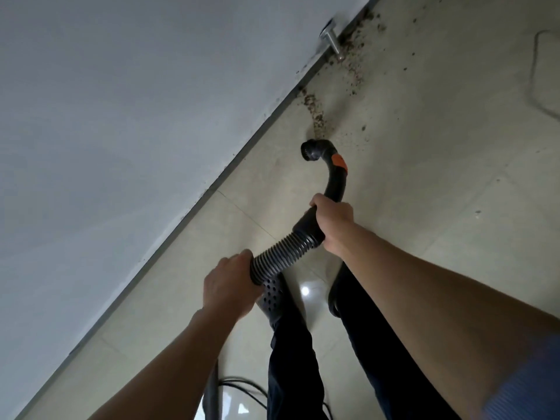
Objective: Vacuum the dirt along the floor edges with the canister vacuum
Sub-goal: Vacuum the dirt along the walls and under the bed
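The right hand holds the black curved pipe of the vacuum. Its fingers curl tight round the thick part where the ribbed hose joins on. The left hand holds the ribbed hose lower down, with its fingers close together and wrapped round it.

The pipe has an orange button. The pipe mouth faces the white wall, right at the near end of a trail of brown dirt. I cannot tell if the mouth touches the floor.

The dirt runs along the grey strip at the bottom of the wall, up past a shiny door stopper. Some crumbs lie farther out on the tiles.

To the right of the pipe the floor is wide, with a thin cord far off. Black cords lie near the person's dark trouser legs.
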### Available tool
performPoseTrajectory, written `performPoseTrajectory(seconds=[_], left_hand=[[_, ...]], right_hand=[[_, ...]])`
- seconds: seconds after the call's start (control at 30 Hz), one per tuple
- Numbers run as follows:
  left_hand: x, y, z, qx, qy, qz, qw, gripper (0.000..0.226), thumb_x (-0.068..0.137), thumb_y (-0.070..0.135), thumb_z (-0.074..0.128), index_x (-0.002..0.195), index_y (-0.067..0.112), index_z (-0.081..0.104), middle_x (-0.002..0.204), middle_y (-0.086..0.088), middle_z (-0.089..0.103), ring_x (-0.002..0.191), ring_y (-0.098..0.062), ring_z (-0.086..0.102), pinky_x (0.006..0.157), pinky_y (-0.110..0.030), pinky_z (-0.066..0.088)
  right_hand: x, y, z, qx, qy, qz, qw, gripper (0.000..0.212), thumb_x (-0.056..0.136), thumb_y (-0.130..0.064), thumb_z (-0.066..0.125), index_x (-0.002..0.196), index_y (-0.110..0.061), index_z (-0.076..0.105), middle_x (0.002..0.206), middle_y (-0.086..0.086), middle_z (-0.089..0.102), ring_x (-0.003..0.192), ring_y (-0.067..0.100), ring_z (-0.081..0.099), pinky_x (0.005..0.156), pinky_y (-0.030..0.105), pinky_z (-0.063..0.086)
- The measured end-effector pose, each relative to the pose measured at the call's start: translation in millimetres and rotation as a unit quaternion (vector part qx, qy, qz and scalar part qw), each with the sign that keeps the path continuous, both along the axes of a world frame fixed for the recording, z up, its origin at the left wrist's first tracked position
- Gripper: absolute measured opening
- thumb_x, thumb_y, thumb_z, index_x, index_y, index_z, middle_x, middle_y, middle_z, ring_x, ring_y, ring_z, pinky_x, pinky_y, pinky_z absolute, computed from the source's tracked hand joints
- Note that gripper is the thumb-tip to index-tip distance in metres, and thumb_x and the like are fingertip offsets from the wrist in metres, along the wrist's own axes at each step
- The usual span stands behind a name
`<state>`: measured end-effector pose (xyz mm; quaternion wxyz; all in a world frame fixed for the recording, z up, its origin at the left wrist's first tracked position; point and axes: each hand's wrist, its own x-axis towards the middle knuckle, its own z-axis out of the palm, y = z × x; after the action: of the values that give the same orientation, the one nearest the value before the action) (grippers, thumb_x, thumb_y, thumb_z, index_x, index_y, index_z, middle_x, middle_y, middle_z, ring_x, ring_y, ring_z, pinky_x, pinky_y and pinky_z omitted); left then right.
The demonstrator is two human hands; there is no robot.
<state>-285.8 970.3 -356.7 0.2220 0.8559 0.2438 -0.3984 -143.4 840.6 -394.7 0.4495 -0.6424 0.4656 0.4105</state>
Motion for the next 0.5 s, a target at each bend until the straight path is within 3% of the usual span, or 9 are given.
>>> performPoseTrajectory(seconds=[0.17, 0.5], left_hand=[[-22.8, 25.9, 11.3, 0.035, 0.033, 0.0, 0.999, 0.021, 0.071, 0.027, 0.065, 0.085, 0.025, 0.048, 0.076, 0.007, 0.056, 0.072, -0.017, 0.055, 0.059, -0.029, 0.038], [-41.3, 62.4, 12.4, 0.073, 0.018, 0.054, 0.996, 0.021, 0.071, 0.023, 0.064, 0.084, 0.022, 0.048, 0.074, 0.007, 0.056, 0.072, -0.018, 0.056, 0.058, -0.03, 0.037]], right_hand=[[-25.9, 35.9, 3.6, 0.022, 0.025, 0.039, 0.999, 0.037, 0.084, -0.021, 0.065, 0.115, -0.007, 0.05, 0.098, 0.013, 0.063, 0.088, 0.033, 0.065, 0.083, 0.051, 0.058], [-29.1, 87.6, 4.3, 0.07, 0.023, 0.065, 0.995, 0.043, 0.085, -0.023, 0.062, 0.123, -0.01, 0.046, 0.101, 0.012, 0.061, 0.09, 0.032, 0.065, 0.083, 0.05, 0.058]])
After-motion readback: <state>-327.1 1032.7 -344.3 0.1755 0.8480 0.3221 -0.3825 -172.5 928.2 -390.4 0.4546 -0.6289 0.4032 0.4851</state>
